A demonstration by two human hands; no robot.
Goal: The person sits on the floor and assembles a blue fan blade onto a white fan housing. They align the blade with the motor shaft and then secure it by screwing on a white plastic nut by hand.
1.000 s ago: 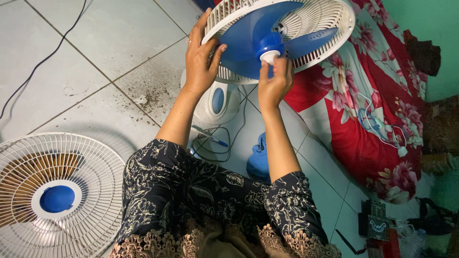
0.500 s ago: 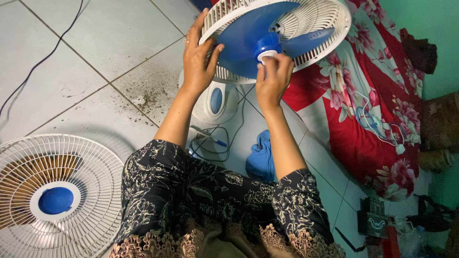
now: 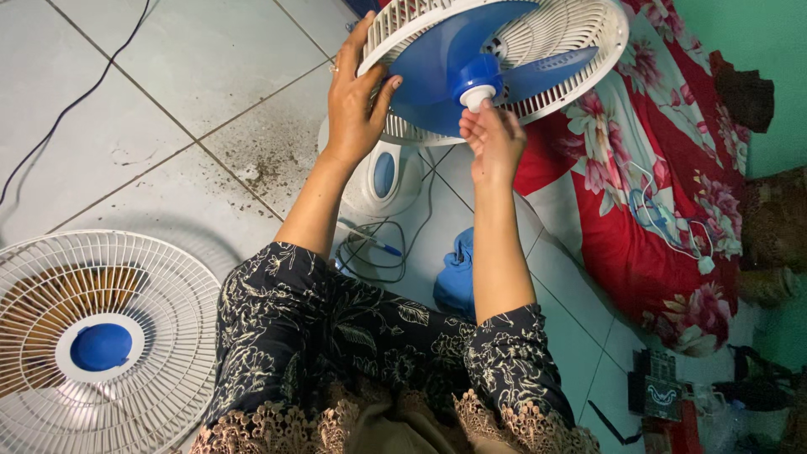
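A fan with blue blades (image 3: 437,59) and a white rear guard (image 3: 580,42) stands tilted at the top centre. My left hand (image 3: 357,101) grips the guard's left rim. My right hand (image 3: 494,139) is just below the hub, its fingertips on the small white cap (image 3: 477,97) that sits on the blue hub. The fan's white and blue base (image 3: 382,176) shows under the guard, between my forearms.
The detached white front guard (image 3: 101,336) with a blue centre lies on the tiled floor at lower left. A blue cloth (image 3: 458,277) and a coiled cord (image 3: 370,252) lie by my knees. A red floral mattress (image 3: 656,202) is on the right. A black cable (image 3: 76,101) crosses the tiles.
My right hand turned on the white cap, from a full wrap half a second ago to fingertips with the palm rotated upward. The left hand held still on the guard.
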